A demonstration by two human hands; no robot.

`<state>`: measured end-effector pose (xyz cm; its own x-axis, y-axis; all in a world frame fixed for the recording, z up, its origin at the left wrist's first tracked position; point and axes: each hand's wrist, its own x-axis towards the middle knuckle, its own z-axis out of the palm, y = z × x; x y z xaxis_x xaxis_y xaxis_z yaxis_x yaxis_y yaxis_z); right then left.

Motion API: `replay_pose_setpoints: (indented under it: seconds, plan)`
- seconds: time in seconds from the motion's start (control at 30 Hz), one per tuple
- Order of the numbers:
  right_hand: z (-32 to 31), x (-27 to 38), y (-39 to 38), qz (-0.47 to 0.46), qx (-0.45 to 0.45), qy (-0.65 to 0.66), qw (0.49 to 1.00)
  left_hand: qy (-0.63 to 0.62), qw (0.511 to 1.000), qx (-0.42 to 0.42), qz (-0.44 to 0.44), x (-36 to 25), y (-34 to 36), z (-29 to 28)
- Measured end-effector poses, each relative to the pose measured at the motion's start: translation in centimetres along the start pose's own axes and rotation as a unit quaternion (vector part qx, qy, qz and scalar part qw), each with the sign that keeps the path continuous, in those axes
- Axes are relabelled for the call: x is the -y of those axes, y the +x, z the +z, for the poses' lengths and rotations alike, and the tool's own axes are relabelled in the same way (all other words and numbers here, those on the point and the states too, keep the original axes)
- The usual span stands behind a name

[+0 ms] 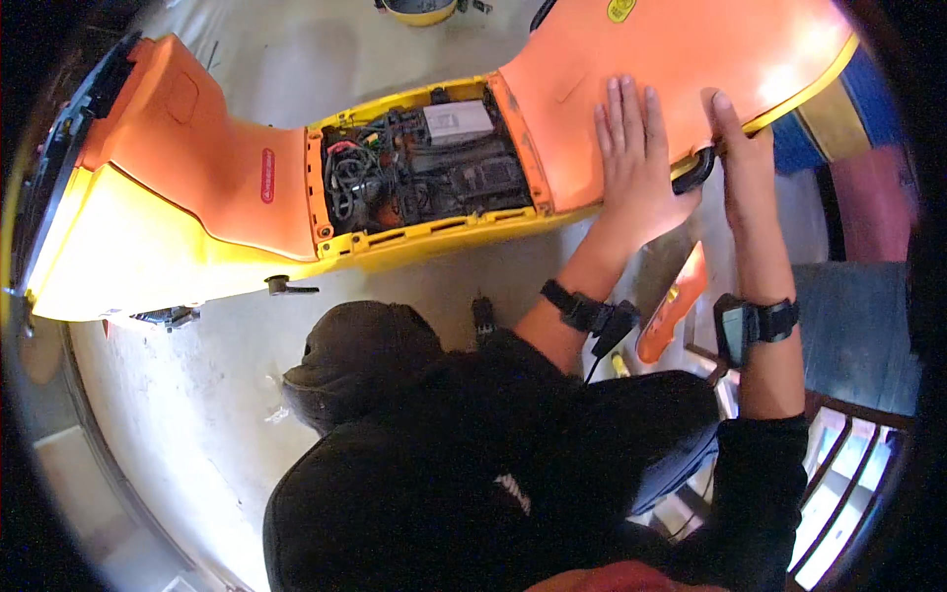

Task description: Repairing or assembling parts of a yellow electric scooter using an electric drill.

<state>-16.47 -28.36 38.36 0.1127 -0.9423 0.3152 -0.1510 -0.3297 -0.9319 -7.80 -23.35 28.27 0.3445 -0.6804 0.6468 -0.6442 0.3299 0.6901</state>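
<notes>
Though curved, orange panel [582,69] beneath fingers [633,118]

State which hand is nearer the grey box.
Left hand: it lies on the orange panel, right of the grey box. The right hand is farther right, at the panel's edge.

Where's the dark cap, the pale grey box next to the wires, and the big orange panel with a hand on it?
Dark cap [363,350]: head view, its crown.
Pale grey box [459,120]: head view, its top.
Big orange panel [683,51]: head view, its bare surface.
</notes>
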Motion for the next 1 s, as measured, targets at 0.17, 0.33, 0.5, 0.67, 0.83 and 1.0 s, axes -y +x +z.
replay_pose_setpoints:
  seconds: [0.17, 0.33, 0.5, 0.67, 0.83, 1.0]
  plan:
    - [-0.4, -0.6, -0.6, 0.045, 0.006, -0.023, 0.999, -0.025, 0.998, -0.048, -0.041, -0.8, -0.7, 0.5]
    - [-0.5, -2.1, -1.7, 0.008, -0.041, -0.083, 0.996, -0.042, 0.998, -0.014, -0.046, -0.5, -1.3, -0.2]
    - [0.0, -1.9, -2.0, 0.002, -0.062, -0.110, 0.992, -0.057, 0.996, 0.050, -0.044, 1.6, -1.7, -1.9]
    - [0.3, -3.2, -1.7, -0.027, -0.058, -0.125, 0.990, -0.029, 0.998, 0.022, -0.052, 2.3, -2.1, -0.6]
    - [1.7, -3.8, -2.0, -0.021, -0.080, -0.075, 0.994, -0.032, 0.998, -0.008, -0.045, 3.0, -2.3, 0.4]
    - [1.6, -3.2, -2.0, 0.015, -0.064, -0.099, 0.993, -0.044, 0.998, -0.012, -0.033, 3.3, -2.4, 0.4]
